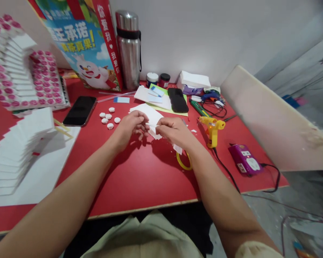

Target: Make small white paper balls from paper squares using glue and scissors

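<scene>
Both of my hands meet over the middle of the red table [140, 179]. My left hand [131, 126] has its fingers curled and pinches the edge of a small white paper piece [153, 125]. My right hand [174, 132] is closed on the same white piece from the other side, and a white scrap hangs below it. A larger white sheet [150, 111] lies just behind my fingers. Several small white round pieces [109, 118] lie on the table to the left of my left hand. Yellow scissor handles [183, 162] poke out under my right wrist.
A yellow glue gun [212, 129] stands right of my hands, its cord running to a purple power strip [244, 159]. Two black phones [80, 110] [177, 100], a steel flask [128, 50], a colourful box [88, 46], white cards stacked [13, 150] and pink-dotted cards [43, 80] lie around.
</scene>
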